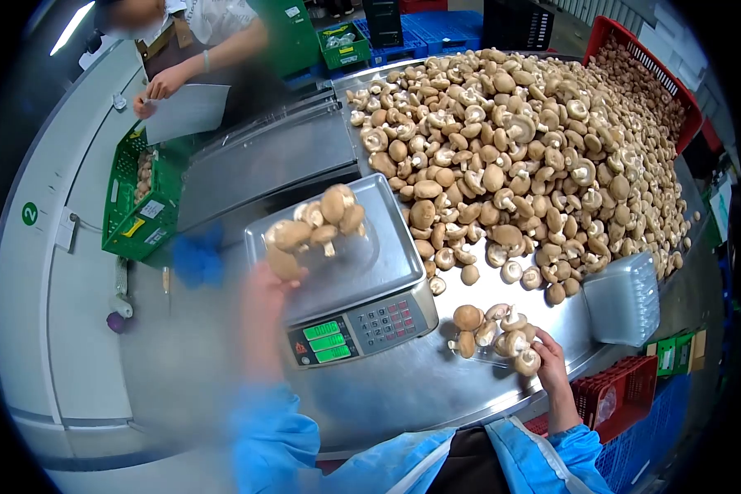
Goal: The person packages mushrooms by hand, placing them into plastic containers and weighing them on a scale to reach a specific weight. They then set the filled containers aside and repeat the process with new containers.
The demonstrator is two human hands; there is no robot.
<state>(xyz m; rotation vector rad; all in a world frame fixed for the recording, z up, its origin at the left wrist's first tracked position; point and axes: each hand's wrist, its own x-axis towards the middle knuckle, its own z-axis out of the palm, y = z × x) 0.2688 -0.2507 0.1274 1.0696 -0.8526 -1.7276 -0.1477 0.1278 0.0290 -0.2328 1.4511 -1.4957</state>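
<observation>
My left hand (273, 286) is smeared by motion at the near-left corner of the weighing scale (400, 319). It touches or nearly touches the closest of several shiitake mushrooms (291, 235) over the scale's metal pan (379, 276). Those mushrooms seem to sit in a clear plastic tray, hard to make out. On the right, my right hand (550, 362) closes on the edge of another clear plastic tray (492, 356), which bears several shiitake mushrooms (487, 331) on the steel table. Green digits glow on the scale's display.
A large heap of shiitake (502, 156) covers the table's far side, spilling from a red crate (690, 99). Stacked clear trays (626, 300) stand right. A green crate (123, 216), blue cloth-like item (198, 257) and co-worker holding a white sheet (188, 111) are left.
</observation>
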